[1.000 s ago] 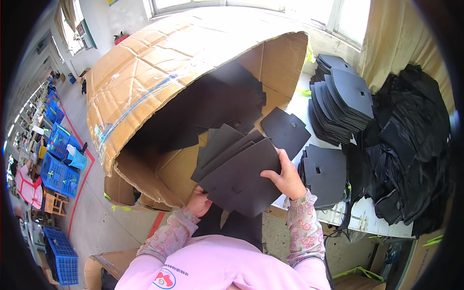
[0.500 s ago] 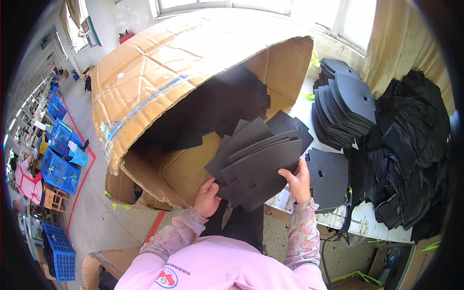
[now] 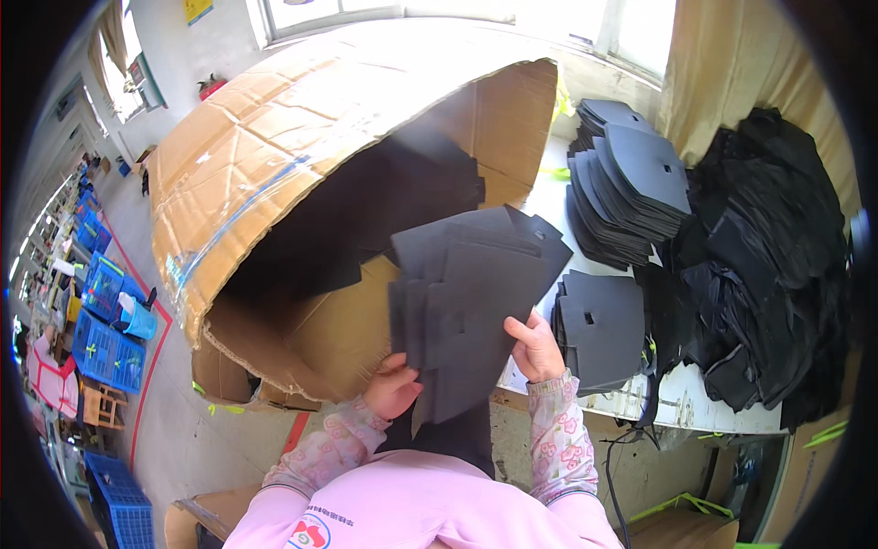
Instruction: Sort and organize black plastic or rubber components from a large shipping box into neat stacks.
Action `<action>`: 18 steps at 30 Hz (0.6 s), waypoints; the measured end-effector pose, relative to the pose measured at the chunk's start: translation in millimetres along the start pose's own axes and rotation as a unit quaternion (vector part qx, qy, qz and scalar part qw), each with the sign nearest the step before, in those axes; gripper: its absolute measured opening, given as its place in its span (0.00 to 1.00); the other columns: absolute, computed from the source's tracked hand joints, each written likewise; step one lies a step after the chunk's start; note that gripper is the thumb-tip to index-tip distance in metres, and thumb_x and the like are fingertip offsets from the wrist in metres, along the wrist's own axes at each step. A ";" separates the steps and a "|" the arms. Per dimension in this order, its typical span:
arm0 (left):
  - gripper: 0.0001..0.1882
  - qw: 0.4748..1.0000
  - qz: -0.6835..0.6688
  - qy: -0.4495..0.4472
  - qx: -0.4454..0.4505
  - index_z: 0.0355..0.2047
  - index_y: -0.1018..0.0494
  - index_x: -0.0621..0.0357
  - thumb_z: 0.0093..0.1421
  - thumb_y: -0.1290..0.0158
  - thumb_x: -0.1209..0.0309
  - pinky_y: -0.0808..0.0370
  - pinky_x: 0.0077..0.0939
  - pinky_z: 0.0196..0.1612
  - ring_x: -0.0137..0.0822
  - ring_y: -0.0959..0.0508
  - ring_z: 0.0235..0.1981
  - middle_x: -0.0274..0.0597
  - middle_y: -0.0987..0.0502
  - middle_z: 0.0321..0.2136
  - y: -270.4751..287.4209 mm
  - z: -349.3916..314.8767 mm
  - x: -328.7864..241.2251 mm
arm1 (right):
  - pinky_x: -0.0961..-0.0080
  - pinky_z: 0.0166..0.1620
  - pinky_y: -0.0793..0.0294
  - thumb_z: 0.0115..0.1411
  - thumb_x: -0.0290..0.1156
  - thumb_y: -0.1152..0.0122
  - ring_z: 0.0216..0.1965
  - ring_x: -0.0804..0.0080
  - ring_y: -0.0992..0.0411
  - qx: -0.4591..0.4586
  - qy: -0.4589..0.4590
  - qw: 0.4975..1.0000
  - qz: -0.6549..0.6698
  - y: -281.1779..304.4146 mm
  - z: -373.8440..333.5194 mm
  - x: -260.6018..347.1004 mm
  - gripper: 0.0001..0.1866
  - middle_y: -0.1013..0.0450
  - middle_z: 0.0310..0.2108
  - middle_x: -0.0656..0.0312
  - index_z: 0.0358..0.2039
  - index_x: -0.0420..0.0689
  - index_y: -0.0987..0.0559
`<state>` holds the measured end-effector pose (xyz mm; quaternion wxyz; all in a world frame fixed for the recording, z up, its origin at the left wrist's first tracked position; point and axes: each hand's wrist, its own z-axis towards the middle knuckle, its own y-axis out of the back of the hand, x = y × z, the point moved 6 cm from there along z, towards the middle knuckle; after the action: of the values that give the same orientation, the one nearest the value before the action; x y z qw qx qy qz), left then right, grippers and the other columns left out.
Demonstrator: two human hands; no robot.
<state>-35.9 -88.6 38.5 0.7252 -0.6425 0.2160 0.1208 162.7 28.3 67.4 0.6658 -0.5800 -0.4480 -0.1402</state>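
Between my hands is a loose bundle of black die-cut sheets (image 3: 485, 293), each notched at the edges, one with a small slot. My right hand (image 3: 535, 346) grips the bundle's right edge, thumb on the front face and fingers behind. At the lower left edge, my left hand (image 3: 393, 387) is closed against the sheets with curled fingers; its grip is partly hidden. Behind the bundle, a big cardboard box (image 3: 242, 174) lies with its opening toward me. More black sheets (image 3: 366, 201) fill its shaded inside.
To the right, a white table (image 3: 681, 403) bears tall stacks of similar black sheets (image 3: 631, 178), a lower stack (image 3: 599, 329) and a heap of black fabric (image 3: 768, 265). Blue crates (image 3: 110, 352) line the left aisle. A black cable (image 3: 608, 476) hangs below the table.
The fanned sheets have come closer together and stand more upright, turned more face-on to me. Both hands still hold the bundle. The whole view has shifted, so the surroundings sit further left.
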 end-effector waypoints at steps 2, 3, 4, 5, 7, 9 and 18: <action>0.15 0.992 0.115 0.026 -0.053 0.51 0.27 0.51 0.65 0.53 0.74 0.38 0.44 0.62 0.39 0.32 0.58 0.36 0.29 0.54 28.9 -6.6 3.2 | 0.72 0.54 0.33 0.54 0.25 0.33 0.50 0.69 0.30 0.005 0.041 0.997 -0.062 -8.6 -5.7 23.5 0.25 0.28 0.49 0.61 0.52 0.39 0.30; 0.15 0.992 0.115 0.031 -0.049 0.51 0.27 0.51 0.65 0.53 0.74 0.38 0.44 0.62 0.39 0.32 0.58 0.36 0.29 0.54 43.8 -3.7 3.0 | 0.74 0.51 0.31 0.53 0.23 0.33 0.48 0.70 0.29 0.014 0.077 0.989 -0.124 -18.6 -9.9 42.2 0.23 0.27 0.46 0.62 0.50 0.39 0.29; 0.18 0.996 0.081 -0.029 -0.017 0.55 0.32 0.52 0.65 0.53 0.69 0.40 0.42 0.63 0.38 0.35 0.60 0.37 0.32 0.56 56.7 -0.2 -2.6 | 0.75 0.49 0.30 0.52 0.22 0.32 0.45 0.71 0.28 0.026 0.110 0.976 -0.186 -31.7 -13.8 61.3 0.22 0.26 0.44 0.63 0.48 0.38 0.28; 0.22 0.995 0.046 -0.088 0.013 0.59 0.37 0.53 0.66 0.53 0.64 0.43 0.41 0.64 0.37 0.38 0.61 0.39 0.35 0.59 61.5 -0.1 -8.1 | 0.76 0.43 0.27 0.51 0.21 0.33 0.40 0.66 0.24 0.026 0.176 0.938 -0.298 -50.1 -18.3 85.8 0.20 0.23 0.39 0.59 0.45 0.41 0.28; 0.24 0.987 0.092 -0.079 -0.106 0.61 0.40 0.51 0.66 0.55 0.61 0.42 0.38 0.63 0.37 0.36 0.60 0.40 0.34 0.58 38.4 10.8 -17.9 | 0.74 0.41 0.26 0.50 0.22 0.33 0.38 0.62 0.24 -0.001 0.178 0.872 -0.456 -72.4 -30.2 111.7 0.20 0.23 0.37 0.56 0.44 0.42 0.28; 0.28 0.958 0.175 -0.090 -0.210 0.64 0.45 0.50 0.68 0.60 0.54 0.45 0.35 0.63 0.36 0.38 0.61 0.40 0.38 0.61 41.8 11.9 -24.9 | 0.65 0.37 0.25 0.47 0.24 0.33 0.37 0.54 0.24 -0.005 0.217 0.717 -0.662 -92.8 -30.3 111.8 0.20 0.26 0.34 0.48 0.40 0.44 0.29; 0.32 0.917 0.347 -0.028 -0.194 0.66 0.50 0.52 0.68 0.60 0.51 0.54 0.37 0.66 0.38 0.45 0.65 0.41 0.45 0.65 42.5 35.9 3.6 | 0.60 0.36 0.26 0.45 0.31 0.30 0.36 0.53 0.25 0.005 0.165 0.587 -0.793 -73.8 -2.5 54.8 0.23 0.26 0.32 0.55 0.42 0.46 0.29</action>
<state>-46.4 -47.5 2.3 0.5052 -0.6514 0.3769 0.4223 142.3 23.0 156.9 0.3566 0.0414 -0.6133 -0.7036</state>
